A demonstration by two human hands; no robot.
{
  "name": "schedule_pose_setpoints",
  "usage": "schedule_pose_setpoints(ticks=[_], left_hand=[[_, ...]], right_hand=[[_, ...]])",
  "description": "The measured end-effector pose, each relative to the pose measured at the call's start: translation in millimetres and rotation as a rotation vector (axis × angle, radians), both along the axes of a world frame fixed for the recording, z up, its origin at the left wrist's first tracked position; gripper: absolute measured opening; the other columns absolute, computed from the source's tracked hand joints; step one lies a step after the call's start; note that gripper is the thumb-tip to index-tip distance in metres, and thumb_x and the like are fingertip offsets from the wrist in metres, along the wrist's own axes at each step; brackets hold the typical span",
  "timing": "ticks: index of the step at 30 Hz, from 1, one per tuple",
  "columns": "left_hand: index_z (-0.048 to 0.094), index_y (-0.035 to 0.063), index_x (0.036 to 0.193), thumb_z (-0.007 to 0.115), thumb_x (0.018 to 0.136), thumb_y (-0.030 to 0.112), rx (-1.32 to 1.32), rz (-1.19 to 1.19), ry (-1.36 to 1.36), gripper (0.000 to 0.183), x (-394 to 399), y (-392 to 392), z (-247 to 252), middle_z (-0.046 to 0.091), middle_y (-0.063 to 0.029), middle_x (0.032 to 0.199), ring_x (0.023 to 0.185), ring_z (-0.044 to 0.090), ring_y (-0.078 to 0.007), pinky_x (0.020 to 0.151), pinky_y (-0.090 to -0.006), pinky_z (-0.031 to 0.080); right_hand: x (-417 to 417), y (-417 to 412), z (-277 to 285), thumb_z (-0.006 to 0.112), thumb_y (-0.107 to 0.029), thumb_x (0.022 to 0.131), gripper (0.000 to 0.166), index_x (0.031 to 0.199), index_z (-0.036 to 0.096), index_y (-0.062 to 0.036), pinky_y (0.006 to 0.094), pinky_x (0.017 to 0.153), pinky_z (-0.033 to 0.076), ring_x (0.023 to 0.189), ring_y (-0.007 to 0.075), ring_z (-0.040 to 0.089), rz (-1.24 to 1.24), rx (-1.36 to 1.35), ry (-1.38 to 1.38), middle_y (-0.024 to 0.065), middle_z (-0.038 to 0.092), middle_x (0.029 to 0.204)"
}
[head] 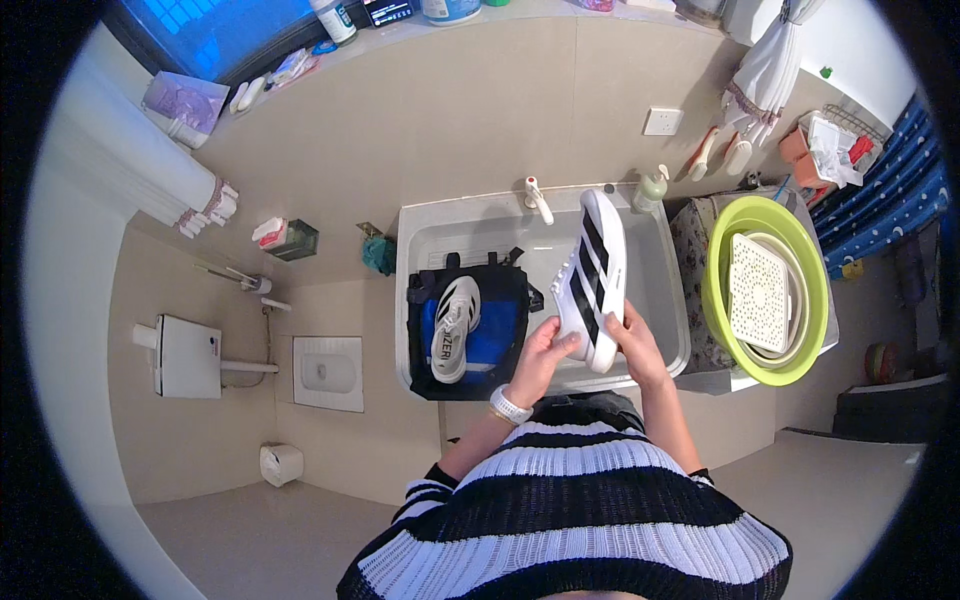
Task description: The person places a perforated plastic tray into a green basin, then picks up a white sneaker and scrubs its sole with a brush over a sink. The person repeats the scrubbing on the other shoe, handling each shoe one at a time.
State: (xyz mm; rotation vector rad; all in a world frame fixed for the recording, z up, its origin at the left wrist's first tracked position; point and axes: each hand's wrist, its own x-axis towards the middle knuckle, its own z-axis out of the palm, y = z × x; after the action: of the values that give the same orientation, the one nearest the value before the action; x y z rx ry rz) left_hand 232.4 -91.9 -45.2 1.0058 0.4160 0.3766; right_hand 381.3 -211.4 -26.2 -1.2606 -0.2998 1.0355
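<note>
Between my two hands I hold a white sneaker (594,277) with black side stripes, its toe pointing away from me above the sink. My left hand (541,358) grips the heel end from the left, a white watch on its wrist. On the right of the heel, my right hand (636,346) presses its thumb against the shoe's side. The matching white sneaker (452,330) lies on a black and blue bag (499,337), which rests over the left part of the white sink (660,300).
A beige faucet (535,199) and a green pump bottle (649,191) stand at the sink's back edge. To the right, a lime-green basin (716,307) holds a perforated white tray (759,292). Two brushes (703,154) hang on the wall. A squat toilet (328,373) lies left.
</note>
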Motion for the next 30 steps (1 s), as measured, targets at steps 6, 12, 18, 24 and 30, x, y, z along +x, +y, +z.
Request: schedule_pose_setpoints(ticks=[6, 12, 18, 24, 30], left_hand=[[0.060, -0.0002, 0.122, 0.053, 0.105, 0.026, 0.170, 0.187, 0.049, 0.032, 8, -11, 15, 0.064, -0.0018, 0.110, 0.099, 0.054, -0.0067, 0.088, -0.0250, 0.044], [0.063, -0.0008, 0.085, 0.046, 0.107, 0.037, 0.137, 0.505, 0.229, 0.047, 41, -7, 20, 0.056, 0.0009, 0.075, 0.071, 0.046, -0.0060, 0.062, -0.0271, 0.039], [0.066, -0.0051, 0.113, 0.047, 0.106, 0.037, 0.121, 0.478, 0.121, 0.046, 53, -4, 14, 0.067, -0.0059, 0.102, 0.091, 0.056, -0.0112, 0.080, -0.0295, 0.047], [0.062, -0.0055, 0.088, 0.045, 0.107, 0.037, 0.086, 0.458, 0.139, 0.049, 60, -14, 20, 0.059, 0.0000, 0.080, 0.075, 0.046, -0.0081, 0.067, -0.0289, 0.041], [0.065, -0.0044, 0.096, 0.044, 0.108, 0.037, 0.011, 0.427, 0.128, 0.048, 62, -15, 14, 0.062, -0.0011, 0.089, 0.082, 0.050, -0.0073, 0.073, -0.0280, 0.043]], right_hand=[[-13, 16, 44, 0.081, -0.028, 0.082, 0.069, 0.132, 0.049, 0.0062, 0.0311, 0.091, 0.048, 0.103, 0.0184, 0.060, -0.116, -0.077, -0.287, 0.0136, 0.063, 0.116], [-37, 32, 64, 0.080, -0.048, 0.075, 0.090, 0.137, 0.044, 0.0061, 0.0438, 0.097, 0.047, 0.116, 0.0380, 0.059, -0.149, -0.377, -0.839, 0.0244, 0.058, 0.125], [-40, 30, 71, 0.078, -0.049, 0.079, 0.087, 0.139, 0.041, 0.0020, 0.0427, 0.097, 0.046, 0.117, 0.0362, 0.058, -0.167, -0.435, -0.920, 0.0216, 0.056, 0.128], [-38, 25, 72, 0.077, -0.044, 0.080, 0.080, 0.137, 0.043, 0.0006, 0.0429, 0.096, 0.046, 0.114, 0.0360, 0.058, -0.188, -0.448, -0.922, 0.0216, 0.057, 0.125], [-35, 20, 64, 0.077, -0.040, 0.081, 0.077, 0.137, 0.044, 0.0017, 0.0412, 0.097, 0.046, 0.114, 0.0340, 0.059, -0.222, -0.439, -0.919, 0.0211, 0.057, 0.125]])
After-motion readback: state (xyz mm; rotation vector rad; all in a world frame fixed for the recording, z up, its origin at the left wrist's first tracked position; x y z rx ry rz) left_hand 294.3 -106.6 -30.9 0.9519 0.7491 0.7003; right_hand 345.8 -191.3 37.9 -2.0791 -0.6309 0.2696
